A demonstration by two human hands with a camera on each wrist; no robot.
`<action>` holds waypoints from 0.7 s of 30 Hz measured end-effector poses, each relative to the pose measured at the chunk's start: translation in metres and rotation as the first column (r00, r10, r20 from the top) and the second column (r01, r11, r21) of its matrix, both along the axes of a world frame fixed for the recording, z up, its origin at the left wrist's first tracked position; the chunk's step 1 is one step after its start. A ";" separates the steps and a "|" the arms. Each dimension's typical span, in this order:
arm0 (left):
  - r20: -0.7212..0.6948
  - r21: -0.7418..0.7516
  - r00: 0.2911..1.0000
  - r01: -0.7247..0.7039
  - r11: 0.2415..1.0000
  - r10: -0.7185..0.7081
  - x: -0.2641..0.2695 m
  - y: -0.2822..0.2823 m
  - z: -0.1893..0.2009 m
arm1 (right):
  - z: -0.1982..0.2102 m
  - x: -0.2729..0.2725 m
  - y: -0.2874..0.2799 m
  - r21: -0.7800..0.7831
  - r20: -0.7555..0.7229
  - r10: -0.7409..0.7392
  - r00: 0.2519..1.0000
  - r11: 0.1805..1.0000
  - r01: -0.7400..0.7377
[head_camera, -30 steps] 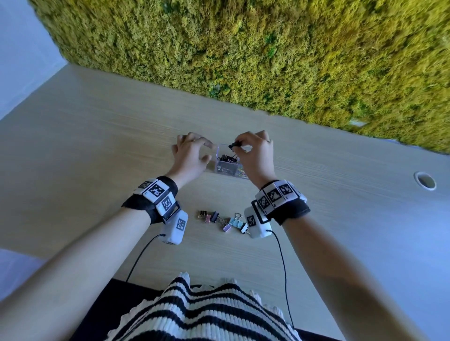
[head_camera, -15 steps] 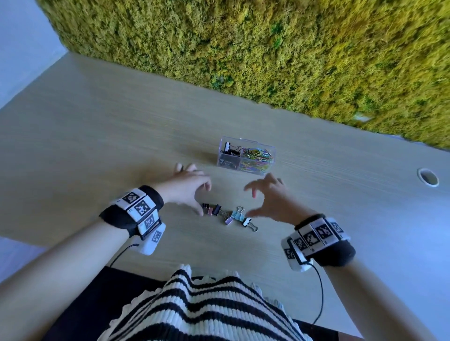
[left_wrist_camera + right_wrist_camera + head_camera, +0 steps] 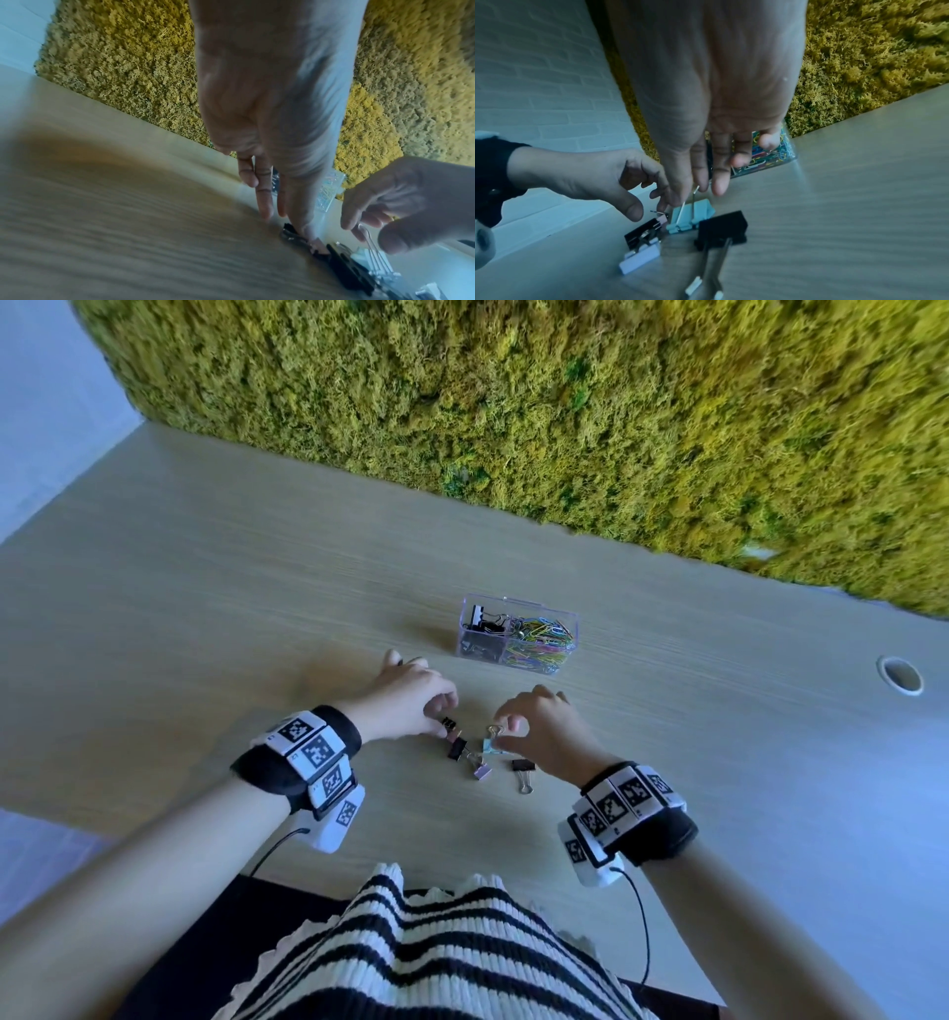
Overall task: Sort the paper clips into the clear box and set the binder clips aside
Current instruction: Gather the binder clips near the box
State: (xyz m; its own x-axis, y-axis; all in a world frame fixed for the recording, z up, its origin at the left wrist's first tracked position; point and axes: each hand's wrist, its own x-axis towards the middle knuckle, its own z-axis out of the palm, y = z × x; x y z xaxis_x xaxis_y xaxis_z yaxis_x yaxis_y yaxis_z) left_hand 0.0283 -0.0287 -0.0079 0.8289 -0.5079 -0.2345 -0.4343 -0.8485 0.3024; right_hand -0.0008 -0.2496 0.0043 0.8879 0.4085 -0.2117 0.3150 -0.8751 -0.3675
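- your pale wood-grain table (image 3: 215, 608) carries everything; one wall of yellow-green moss (image 3: 565, 403) runs along its far edge.
- one clear plastic box (image 3: 516, 634) stands beyond your hands, with two compartments: black binder clips in the left one, a heap of coloured wire paper clips (image 3: 539, 642) in the right one.
- your left hand (image 3: 411, 701) is at the left end of the loose cluster, thumb and forefinger closed on a small black binder clip (image 3: 449, 722); the left wrist view shows the other fingers straight, tips down by the table.
- your right hand (image 3: 544, 726) pinches the wire handle of one light blue binder clip (image 3: 691, 216), seen plainly in the right wrist view; its other fingers are loosely spread.
- on the table near you i count five loose binder clips: the small black one, a larger black one (image 3: 456, 748), the blue one, a lilac one (image 3: 481, 772) and a black one with a long handle (image 3: 522, 766).
- only the right wrist view shows the white brick wall (image 3: 539, 81).
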 end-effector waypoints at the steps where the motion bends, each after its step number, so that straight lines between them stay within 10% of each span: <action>1: 0.005 -0.001 1.000 0.003 1.000 -0.003 -0.001 0.001 -0.001 | -0.001 0.000 0.001 0.011 0.002 -0.010 1.000 1.000 0.010; 13: 0.057 -0.053 0.998 -0.019 0.998 0.022 0.000 -0.006 -0.003 | 0.010 0.008 -0.015 0.386 -0.102 -0.228 0.968 0.888 0.250; 21: 0.021 -0.268 0.988 -0.139 0.953 0.150 0.005 -0.002 0.004 | 0.049 0.037 0.007 0.596 0.376 -0.436 0.818 0.790 0.147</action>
State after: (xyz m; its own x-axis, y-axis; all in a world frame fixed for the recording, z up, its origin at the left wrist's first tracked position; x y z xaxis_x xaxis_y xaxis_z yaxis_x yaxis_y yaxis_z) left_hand 0.0334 -0.0306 -0.0034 0.9041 -0.4210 -0.0727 -0.3292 -0.7949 0.5096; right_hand 0.0364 -0.2431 0.0536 0.9037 0.0274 0.4273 0.3339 -0.6697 -0.6633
